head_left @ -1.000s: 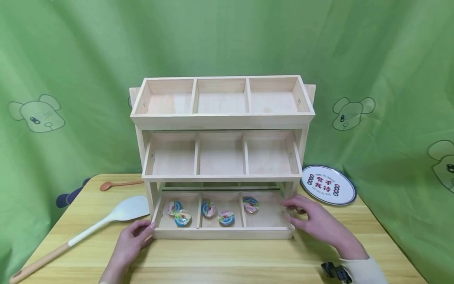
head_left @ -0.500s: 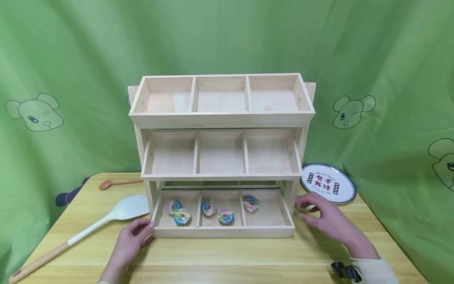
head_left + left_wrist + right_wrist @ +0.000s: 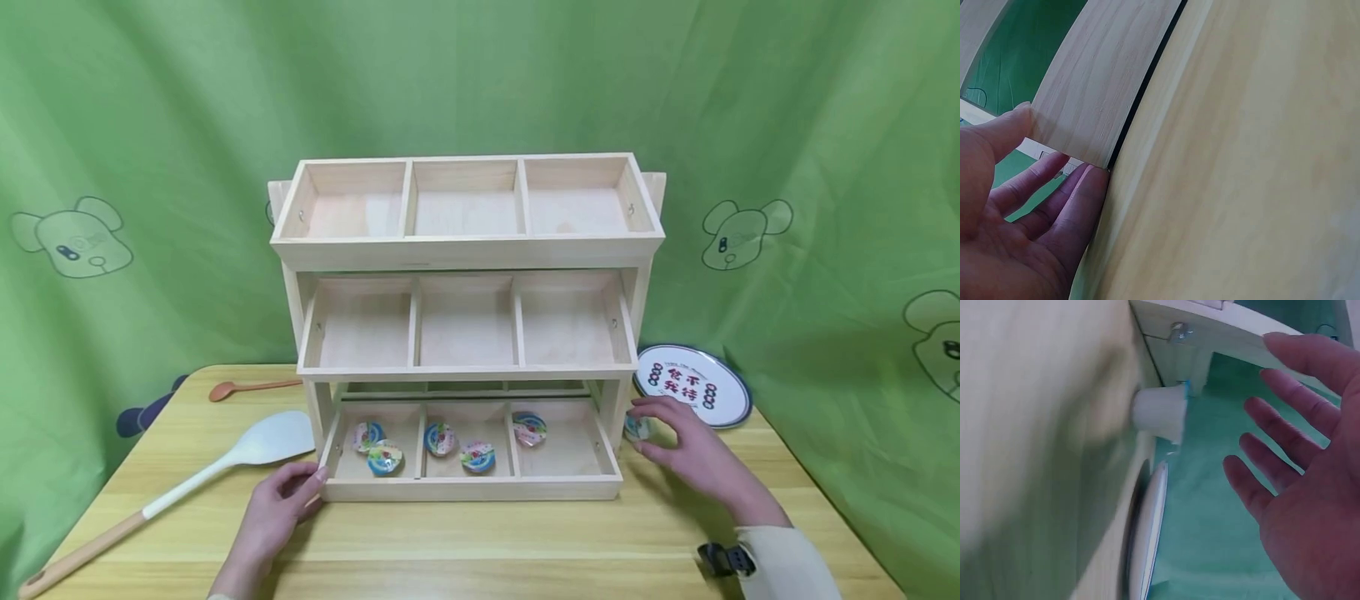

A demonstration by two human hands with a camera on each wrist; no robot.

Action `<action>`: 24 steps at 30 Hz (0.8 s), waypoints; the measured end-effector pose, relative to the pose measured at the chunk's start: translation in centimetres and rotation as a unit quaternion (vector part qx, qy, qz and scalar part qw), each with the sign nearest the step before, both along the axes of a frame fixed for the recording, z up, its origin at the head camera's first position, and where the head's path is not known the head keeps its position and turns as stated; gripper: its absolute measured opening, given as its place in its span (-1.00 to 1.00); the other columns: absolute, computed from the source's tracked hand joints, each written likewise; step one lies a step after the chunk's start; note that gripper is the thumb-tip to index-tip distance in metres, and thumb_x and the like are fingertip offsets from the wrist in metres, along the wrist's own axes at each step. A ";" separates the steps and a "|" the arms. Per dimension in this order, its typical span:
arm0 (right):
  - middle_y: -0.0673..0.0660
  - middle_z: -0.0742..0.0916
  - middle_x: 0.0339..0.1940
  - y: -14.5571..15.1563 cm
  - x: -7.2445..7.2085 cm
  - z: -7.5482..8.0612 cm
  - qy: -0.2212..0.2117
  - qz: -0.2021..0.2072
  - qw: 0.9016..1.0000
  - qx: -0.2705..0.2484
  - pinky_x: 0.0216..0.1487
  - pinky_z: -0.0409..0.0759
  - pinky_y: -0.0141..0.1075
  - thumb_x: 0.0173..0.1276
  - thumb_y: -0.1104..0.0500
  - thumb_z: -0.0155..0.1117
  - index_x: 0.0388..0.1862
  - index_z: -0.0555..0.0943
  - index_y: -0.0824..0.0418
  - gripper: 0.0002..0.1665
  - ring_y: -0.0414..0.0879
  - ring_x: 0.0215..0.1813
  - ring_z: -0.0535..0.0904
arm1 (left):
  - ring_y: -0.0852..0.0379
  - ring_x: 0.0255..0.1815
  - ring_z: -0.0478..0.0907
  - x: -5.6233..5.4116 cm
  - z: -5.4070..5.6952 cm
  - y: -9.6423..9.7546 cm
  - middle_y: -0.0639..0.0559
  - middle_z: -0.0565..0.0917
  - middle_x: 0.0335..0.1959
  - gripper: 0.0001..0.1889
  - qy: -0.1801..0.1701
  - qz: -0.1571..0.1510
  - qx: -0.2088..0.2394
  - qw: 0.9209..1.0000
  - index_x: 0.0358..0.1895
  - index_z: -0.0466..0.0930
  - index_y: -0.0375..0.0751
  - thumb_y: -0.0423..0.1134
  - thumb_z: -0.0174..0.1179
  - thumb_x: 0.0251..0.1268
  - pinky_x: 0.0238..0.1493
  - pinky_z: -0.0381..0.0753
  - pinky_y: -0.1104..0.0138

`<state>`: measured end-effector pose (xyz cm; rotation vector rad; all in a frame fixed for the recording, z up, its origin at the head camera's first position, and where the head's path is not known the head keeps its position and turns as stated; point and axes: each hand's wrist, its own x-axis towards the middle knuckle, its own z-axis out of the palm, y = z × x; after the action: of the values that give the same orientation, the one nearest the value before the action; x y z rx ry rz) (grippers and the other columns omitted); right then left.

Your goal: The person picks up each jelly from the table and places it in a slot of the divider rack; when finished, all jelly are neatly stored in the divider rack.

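Note:
A pale wooden three-tier rack (image 3: 468, 254) with divided trays stands mid-table. My left hand (image 3: 279, 504) holds the left front corner of its bottom tray (image 3: 472, 490); in the left wrist view the thumb (image 3: 1013, 128) lies at the front board's upper corner, the fingers at its lower end. Beside the rack's right leg, a small jelly cup (image 3: 637, 427) with a printed lid stands on the table. Over it my right hand (image 3: 697, 454) is spread; the right wrist view shows a gap between its fingers and the white cup (image 3: 1160, 412). Several similar cups (image 3: 386, 458) lie in the bottom tray.
A white oval plate (image 3: 723, 392) with red lettering lies behind the right hand. At the left are a white spatula (image 3: 273, 440) with a wooden handle and a small orange-brown spoon (image 3: 225, 390). A green curtain (image 3: 472, 75) hangs around the table.
My right hand has moved from the bottom tray's right compartment out to the right of the rack, and a jelly cup now shows beneath it. The left hand stays at the corner.

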<state>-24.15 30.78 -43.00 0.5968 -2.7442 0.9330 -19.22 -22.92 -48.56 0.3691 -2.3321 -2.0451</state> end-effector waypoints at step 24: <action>0.48 0.51 0.21 1.2 -3.2 -2.1 -0.043 0.001 0.997 0.058 0.25 0.28 0.41 0.15 0.30 0.43 0.18 0.49 0.46 -0.38 0.46 0.22 0.36 | 0.13 -0.11 0.59 0.0 0.0 0.0 -0.26 0.56 0.01 -0.60 0.001 0.000 0.000 1.000 0.13 0.47 -0.53 -0.27 0.23 0.39 0.00 0.69 0.31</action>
<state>-27.39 31.93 -45.14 0.5917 -2.8909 0.8225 -19.24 -22.92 -48.59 0.3676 -2.3297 -2.0455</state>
